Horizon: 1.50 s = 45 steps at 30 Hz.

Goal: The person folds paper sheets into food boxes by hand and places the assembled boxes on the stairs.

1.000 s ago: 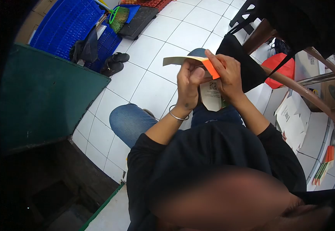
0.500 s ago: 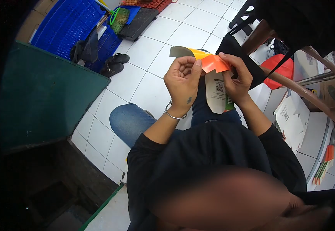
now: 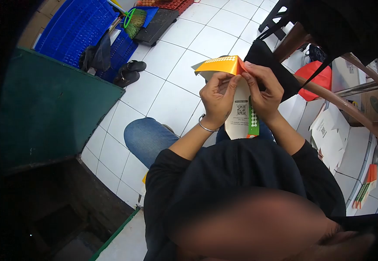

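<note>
A printed cardboard box, partly folded, is held between both hands above my lap. Its upper part is yellow and orange with a white pattern. A pale panel with a QR code hangs below, edged by a green strip with white diamonds. My left hand pinches the box with thumb and bent fingers under the yellow panel. My right hand grips the orange corner, its thumb close to the left thumb. The fingertips hide part of the fold between them.
White flat cardboard pieces lie at the right, with orange-and-green cartons beyond them. A brown chair frame and a black bag stand close on the right. Blue crates, a broom and black shoes are at upper left.
Both hands have come closer together, the left moving right. The box has turned so its yellow side faces up more, and the orange flap is folded at the corner.
</note>
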Each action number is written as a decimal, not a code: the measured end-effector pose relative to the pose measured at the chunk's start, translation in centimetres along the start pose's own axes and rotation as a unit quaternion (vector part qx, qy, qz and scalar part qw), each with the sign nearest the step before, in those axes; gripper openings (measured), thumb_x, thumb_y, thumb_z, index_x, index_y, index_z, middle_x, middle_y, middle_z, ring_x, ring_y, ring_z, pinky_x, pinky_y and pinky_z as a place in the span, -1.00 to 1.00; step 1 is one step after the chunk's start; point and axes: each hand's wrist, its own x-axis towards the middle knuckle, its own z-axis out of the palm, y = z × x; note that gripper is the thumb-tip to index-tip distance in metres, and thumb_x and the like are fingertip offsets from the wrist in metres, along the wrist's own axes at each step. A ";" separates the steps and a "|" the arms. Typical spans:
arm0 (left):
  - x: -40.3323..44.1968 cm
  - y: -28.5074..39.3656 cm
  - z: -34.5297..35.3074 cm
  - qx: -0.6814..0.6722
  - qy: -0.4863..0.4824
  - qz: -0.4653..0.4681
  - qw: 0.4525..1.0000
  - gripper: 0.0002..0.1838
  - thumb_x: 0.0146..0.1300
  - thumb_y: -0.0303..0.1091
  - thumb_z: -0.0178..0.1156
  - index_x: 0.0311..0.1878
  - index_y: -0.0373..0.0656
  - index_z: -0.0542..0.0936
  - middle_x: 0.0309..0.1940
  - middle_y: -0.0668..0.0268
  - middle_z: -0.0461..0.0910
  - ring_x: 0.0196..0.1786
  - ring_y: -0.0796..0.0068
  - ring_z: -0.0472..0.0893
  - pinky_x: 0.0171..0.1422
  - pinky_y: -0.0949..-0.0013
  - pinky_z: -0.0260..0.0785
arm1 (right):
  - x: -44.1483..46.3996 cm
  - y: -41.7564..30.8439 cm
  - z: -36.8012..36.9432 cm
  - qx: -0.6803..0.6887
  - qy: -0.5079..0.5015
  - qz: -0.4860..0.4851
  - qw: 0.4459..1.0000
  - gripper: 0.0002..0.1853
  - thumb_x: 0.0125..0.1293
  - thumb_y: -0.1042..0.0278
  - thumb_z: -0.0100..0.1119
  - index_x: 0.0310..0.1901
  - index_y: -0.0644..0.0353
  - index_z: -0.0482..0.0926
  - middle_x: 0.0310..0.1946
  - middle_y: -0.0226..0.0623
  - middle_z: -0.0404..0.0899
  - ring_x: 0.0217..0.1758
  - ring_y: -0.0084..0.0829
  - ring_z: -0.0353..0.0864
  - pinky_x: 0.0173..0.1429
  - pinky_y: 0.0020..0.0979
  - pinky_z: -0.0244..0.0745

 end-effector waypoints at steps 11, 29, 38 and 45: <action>-0.4 -2.0 0.6 -0.023 0.004 -0.039 0.999 -0.80 0.41 -0.37 0.20 -0.20 -0.36 0.54 -0.35 0.26 0.67 -0.27 0.59 0.68 -0.14 0.50 0.53 | 0.1 -0.4 -0.1 -0.001 -0.040 0.100 0.994 -0.91 0.35 0.55 0.17 -0.16 0.32 0.62 -0.22 -0.21 0.60 -0.22 -0.45 0.63 -0.14 -0.48 0.53; 0.6 -0.4 0.1 -0.221 -0.027 -0.110 0.969 -0.78 0.43 -0.43 0.16 0.01 -0.39 0.53 -0.02 0.16 0.61 0.05 0.49 0.61 0.15 0.45 0.50 | 0.1 -0.8 -0.7 0.102 -0.043 0.216 0.970 -0.86 0.26 0.50 0.31 -0.16 0.28 0.70 -0.27 -0.21 0.70 -0.20 -0.42 0.69 -0.08 -0.50 0.54; 0.7 -0.7 -0.4 -0.222 -0.066 -0.114 0.966 -0.75 0.37 -0.51 0.20 0.07 -0.33 0.52 0.02 0.19 0.60 0.09 0.47 0.59 0.18 0.43 0.48 | 0.0 -0.5 -0.2 0.134 -0.074 0.157 0.976 -0.77 0.19 0.44 0.42 -0.13 0.29 0.68 -0.12 -0.24 0.65 0.06 -0.46 0.58 0.14 -0.40 0.47; 2.1 1.0 -1.2 -0.350 -0.121 -0.265 0.890 -0.51 0.44 -0.35 0.06 0.38 -0.17 0.25 0.25 0.15 0.43 0.28 0.33 0.49 0.25 0.30 0.45 | 1.1 0.0 -1.3 0.218 -0.192 0.294 0.911 -0.27 0.04 0.32 0.55 0.27 0.24 0.47 0.17 -0.18 0.51 0.31 -0.39 0.45 0.39 -0.39 0.30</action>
